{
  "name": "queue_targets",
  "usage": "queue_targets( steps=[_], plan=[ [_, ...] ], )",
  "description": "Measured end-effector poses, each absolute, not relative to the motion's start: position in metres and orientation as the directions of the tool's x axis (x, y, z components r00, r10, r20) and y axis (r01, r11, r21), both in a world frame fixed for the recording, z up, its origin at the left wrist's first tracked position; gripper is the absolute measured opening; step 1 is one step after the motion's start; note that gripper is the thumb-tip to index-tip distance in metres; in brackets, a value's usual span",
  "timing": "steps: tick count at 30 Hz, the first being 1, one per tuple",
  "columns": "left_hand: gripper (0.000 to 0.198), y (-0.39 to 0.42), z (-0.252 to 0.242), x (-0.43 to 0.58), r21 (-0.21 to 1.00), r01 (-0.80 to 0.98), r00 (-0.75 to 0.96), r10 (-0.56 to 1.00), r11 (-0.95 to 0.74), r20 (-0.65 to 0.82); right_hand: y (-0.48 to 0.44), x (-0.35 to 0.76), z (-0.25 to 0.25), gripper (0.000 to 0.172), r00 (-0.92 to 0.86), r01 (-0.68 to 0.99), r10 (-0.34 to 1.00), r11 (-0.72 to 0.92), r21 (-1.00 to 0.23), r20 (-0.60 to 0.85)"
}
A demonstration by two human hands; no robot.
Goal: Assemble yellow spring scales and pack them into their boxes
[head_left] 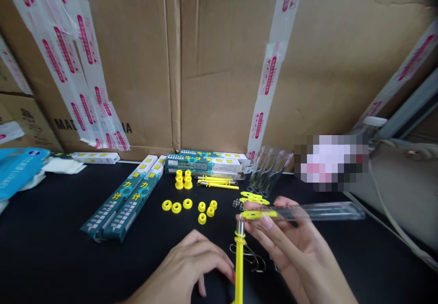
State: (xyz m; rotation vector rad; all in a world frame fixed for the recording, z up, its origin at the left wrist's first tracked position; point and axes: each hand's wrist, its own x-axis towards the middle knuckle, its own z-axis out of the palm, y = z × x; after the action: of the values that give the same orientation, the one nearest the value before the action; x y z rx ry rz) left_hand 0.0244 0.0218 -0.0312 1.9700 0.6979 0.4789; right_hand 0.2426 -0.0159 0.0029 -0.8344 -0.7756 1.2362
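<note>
My right hand [294,249] is closed on a clear plastic tube [318,211], held nearly level, with a flat yellow strip [259,214] at its left end between thumb and fingers. Below that end, a yellow rod [239,267] with a silver spring [240,228] at its top runs down to the bottom edge; the spring meets the strip's tip. My left hand [191,265] is beside the rod, fingers bent and thumb apart. Its fingertips reach the rod's edge; any contact is unclear. Bent wire hooks [252,258] lie behind the rod, partly hidden.
Yellow flanged caps [188,182], yellow rings [176,208] and small yellow plugs [202,218] stand on the black table. Behind are yellow rods [219,184], clear tubes [268,171] and printed boxes [205,164]. Two long boxes [132,199] lie left. Large cardboard [219,66] walls the back.
</note>
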Motion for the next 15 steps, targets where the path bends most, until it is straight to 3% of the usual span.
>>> queue_targets(
  steps=[6, 11, 15],
  plan=[
    [0.014, 0.016, -0.028, 0.032, 0.799, 0.391, 0.747, 0.665, -0.457, 0.015, -0.019, 0.238, 0.004, 0.041, 0.149, -0.495, 0.988, 0.114, -0.862, 0.045],
    [0.022, 0.009, -0.015, 0.033, 0.884, 0.367, 0.609, 0.793, -0.289, 0.007, -0.015, 0.243, 0.003, 0.044, 0.212, -0.491, 0.976, 0.149, -0.859, 0.048],
    [0.032, 0.012, -0.012, 0.030, 0.945, 0.275, 0.587, 0.809, -0.174, -0.022, -0.012, 0.253, -0.001, 0.046, 0.232, -0.478, 0.970, 0.178, -0.860, 0.072]
  ],
)
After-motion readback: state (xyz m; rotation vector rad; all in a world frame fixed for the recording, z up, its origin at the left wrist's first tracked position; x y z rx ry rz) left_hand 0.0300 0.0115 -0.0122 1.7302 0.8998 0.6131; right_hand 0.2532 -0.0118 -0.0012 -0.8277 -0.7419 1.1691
